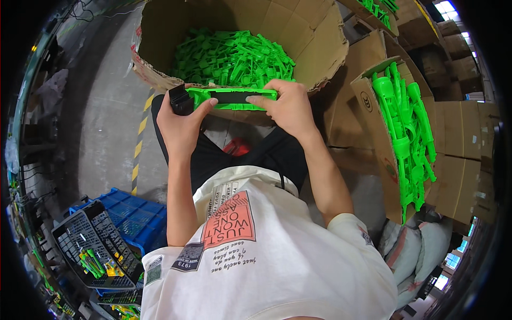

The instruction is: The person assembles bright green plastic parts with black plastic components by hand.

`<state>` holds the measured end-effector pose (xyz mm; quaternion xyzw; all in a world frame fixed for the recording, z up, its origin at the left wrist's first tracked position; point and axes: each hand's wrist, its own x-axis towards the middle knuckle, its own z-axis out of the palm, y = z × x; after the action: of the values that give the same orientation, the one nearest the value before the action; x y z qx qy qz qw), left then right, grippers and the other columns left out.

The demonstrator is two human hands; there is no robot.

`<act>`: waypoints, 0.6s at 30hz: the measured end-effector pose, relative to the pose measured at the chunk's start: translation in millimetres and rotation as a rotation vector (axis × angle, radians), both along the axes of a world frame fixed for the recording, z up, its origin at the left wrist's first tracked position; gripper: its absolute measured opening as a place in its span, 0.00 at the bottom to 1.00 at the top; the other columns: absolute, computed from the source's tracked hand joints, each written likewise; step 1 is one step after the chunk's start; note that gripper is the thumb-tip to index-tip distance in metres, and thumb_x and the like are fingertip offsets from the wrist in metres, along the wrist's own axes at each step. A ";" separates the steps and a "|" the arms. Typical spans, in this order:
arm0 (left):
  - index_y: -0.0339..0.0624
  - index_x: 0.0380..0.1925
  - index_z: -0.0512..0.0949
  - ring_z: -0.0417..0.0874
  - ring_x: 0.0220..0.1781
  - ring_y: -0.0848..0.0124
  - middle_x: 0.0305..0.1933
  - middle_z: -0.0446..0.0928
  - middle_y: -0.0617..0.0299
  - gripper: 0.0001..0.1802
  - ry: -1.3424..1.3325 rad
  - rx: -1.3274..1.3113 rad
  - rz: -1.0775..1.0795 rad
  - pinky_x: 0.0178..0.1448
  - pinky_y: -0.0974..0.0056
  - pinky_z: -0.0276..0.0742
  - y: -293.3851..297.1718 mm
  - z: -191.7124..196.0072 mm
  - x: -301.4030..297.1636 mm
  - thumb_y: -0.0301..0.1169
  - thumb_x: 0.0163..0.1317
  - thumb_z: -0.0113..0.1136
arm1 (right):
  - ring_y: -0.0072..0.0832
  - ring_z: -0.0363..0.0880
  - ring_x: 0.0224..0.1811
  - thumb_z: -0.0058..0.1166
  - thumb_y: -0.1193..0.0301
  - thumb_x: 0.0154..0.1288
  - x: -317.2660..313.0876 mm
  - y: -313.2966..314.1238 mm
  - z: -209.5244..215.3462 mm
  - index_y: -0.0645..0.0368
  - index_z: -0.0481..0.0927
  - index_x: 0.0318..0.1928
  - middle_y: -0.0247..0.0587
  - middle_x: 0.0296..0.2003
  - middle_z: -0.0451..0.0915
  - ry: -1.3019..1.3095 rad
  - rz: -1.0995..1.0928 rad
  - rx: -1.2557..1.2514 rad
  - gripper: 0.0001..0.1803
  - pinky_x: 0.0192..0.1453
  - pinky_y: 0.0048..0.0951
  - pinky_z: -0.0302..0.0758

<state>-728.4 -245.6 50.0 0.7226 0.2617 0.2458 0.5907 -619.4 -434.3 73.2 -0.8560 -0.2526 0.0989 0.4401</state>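
Both my hands hold a long green plastic part [237, 106] level in front of me. A black strip [230, 98] lies along its inner face. My left hand [182, 126] grips the left end, where a black ribbed plastic piece [181, 101] sits; its thumb presses on the green edge. At the right end, my right hand [292, 109] wraps its fingers behind the part and lays its thumb across the black strip. The fingers behind the part are mostly hidden. Just beyond stands a large cardboard box [326, 40] with a heap of green plastic pieces [237, 56] inside.
To the right, a tilted cardboard box [376, 128] holds long green parts [408, 133]. White sacks [433, 240] lie below it. At lower left are a blue crate [130, 210] and a dark crate [72, 240]. Yellow-black floor tape [141, 130] runs at left.
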 end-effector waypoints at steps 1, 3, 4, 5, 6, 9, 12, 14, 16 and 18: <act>0.36 0.44 0.79 0.80 0.32 0.78 0.35 0.82 0.64 0.22 -0.067 0.149 0.052 0.38 0.72 0.76 0.2 -4.8 1.7 0.25 0.48 0.77 | 0.16 0.72 0.16 0.73 0.65 0.53 -5.1 3.2 4.1 0.65 0.84 0.31 0.37 0.13 0.74 -0.051 -0.009 -0.030 0.15 0.20 0.25 0.68; 0.36 0.43 0.79 0.80 0.34 0.78 0.35 0.82 0.64 0.22 -0.043 0.203 0.097 0.41 0.72 0.76 -2.2 -8.1 3.4 0.26 0.48 0.77 | 0.23 0.68 0.13 0.74 0.62 0.50 -13.5 8.1 3.4 0.64 0.85 0.30 0.44 0.12 0.72 -0.110 -0.042 -0.014 0.17 0.21 0.30 0.66; 0.35 0.42 0.79 0.81 0.35 0.77 0.36 0.83 0.64 0.21 -0.022 0.253 0.144 0.44 0.71 0.76 -4.7 -7.9 4.6 0.26 0.48 0.77 | 0.23 0.68 0.13 0.74 0.62 0.50 -15.1 9.7 2.2 0.64 0.85 0.30 0.44 0.12 0.72 -0.108 -0.048 -0.012 0.17 0.21 0.30 0.66; 0.35 0.42 0.79 0.81 0.35 0.77 0.36 0.83 0.64 0.21 -0.021 0.254 0.137 0.44 0.71 0.76 -6.5 -7.2 5.2 0.26 0.48 0.77 | 0.25 0.68 0.13 0.73 0.62 0.50 -15.9 10.9 1.2 0.64 0.85 0.31 0.44 0.12 0.72 -0.115 -0.057 -0.011 0.17 0.22 0.30 0.66; 0.35 0.42 0.79 0.81 0.36 0.77 0.36 0.83 0.63 0.22 -0.019 0.272 0.155 0.44 0.71 0.76 -7.4 -5.5 5.3 0.26 0.48 0.77 | 0.27 0.68 0.13 0.73 0.62 0.51 -16.6 11.6 0.5 0.64 0.85 0.31 0.45 0.12 0.72 -0.121 -0.065 -0.008 0.17 0.22 0.30 0.66; 0.35 0.41 0.79 0.81 0.36 0.77 0.35 0.83 0.63 0.21 0.002 0.319 0.180 0.44 0.71 0.75 -10.9 -0.8 5.3 0.27 0.48 0.78 | 0.31 0.69 0.13 0.73 0.62 0.51 -14.5 12.2 -1.7 0.64 0.85 0.31 0.46 0.12 0.73 -0.163 -0.077 -0.030 0.17 0.23 0.31 0.67; 0.35 0.41 0.79 0.81 0.35 0.77 0.35 0.84 0.62 0.22 0.040 0.361 0.204 0.43 0.70 0.75 -12.2 2.6 6.0 0.29 0.48 0.78 | 0.33 0.70 0.15 0.72 0.62 0.52 -8.8 10.0 -4.7 0.63 0.85 0.32 0.48 0.15 0.74 -0.164 -0.033 -0.020 0.16 0.24 0.32 0.69; 0.35 0.40 0.79 0.81 0.35 0.77 0.34 0.84 0.62 0.22 0.060 0.376 0.214 0.43 0.70 0.76 -13.1 5.9 7.0 0.30 0.48 0.78 | 0.35 0.72 0.18 0.70 0.62 0.54 -6.8 9.3 -7.3 0.62 0.85 0.35 0.49 0.18 0.76 -0.137 -0.009 -0.013 0.16 0.27 0.33 0.70; 0.35 0.39 0.79 0.81 0.35 0.76 0.34 0.84 0.62 0.23 0.113 0.435 0.243 0.43 0.69 0.76 -15.2 8.6 7.9 0.33 0.47 0.79 | 0.38 0.75 0.20 0.69 0.63 0.56 -7.7 9.2 -10.0 0.61 0.85 0.37 0.50 0.20 0.78 -0.110 0.016 -0.009 0.15 0.29 0.34 0.71; 0.35 0.39 0.79 0.81 0.34 0.76 0.34 0.84 0.61 0.23 0.106 0.433 0.243 0.43 0.68 0.76 -14.2 7.2 7.7 0.34 0.47 0.79 | 0.42 0.79 0.27 0.65 0.65 0.59 -10.7 13.1 -12.2 0.59 0.82 0.42 0.51 0.26 0.80 -0.193 0.024 0.103 0.14 0.34 0.37 0.73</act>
<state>-720.8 -259.8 57.2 0.8073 0.3185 0.3270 0.3739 -630.1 -421.2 61.0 -0.8346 -0.3086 0.0082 0.4561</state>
